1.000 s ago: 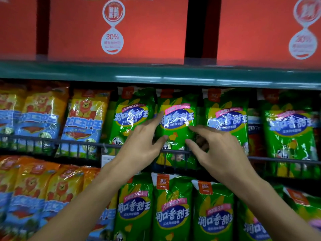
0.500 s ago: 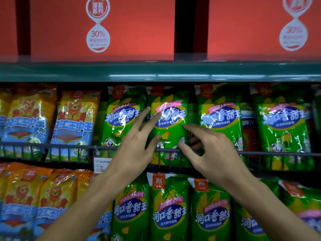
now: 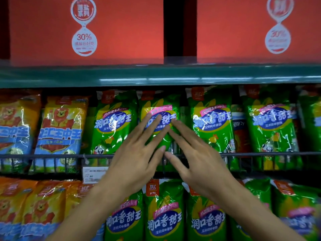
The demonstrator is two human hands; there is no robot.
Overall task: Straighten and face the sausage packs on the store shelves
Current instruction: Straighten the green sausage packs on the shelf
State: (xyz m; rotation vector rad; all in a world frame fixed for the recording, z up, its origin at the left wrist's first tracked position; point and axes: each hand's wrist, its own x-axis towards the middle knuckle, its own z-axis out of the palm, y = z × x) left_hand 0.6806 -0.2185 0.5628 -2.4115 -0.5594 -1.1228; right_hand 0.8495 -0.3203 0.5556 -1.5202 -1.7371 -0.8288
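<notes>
A green sausage pack (image 3: pixel 159 108) on the middle shelf, behind a wire rail (image 3: pixel 260 154), is being pressed by the flat, spread fingers of the left hand (image 3: pixel 137 153) and right hand (image 3: pixel 196 153); nothing is being pinched. Green packs (image 3: pixel 112 122) are flanking it, yellow packs (image 3: pixel 60 129) are standing further left, and red boxes (image 3: pixel 121 28) are sitting above. Its lower half is being hidden by both hands; a price tag (image 3: pixel 93 173) is being blurred.
</notes>
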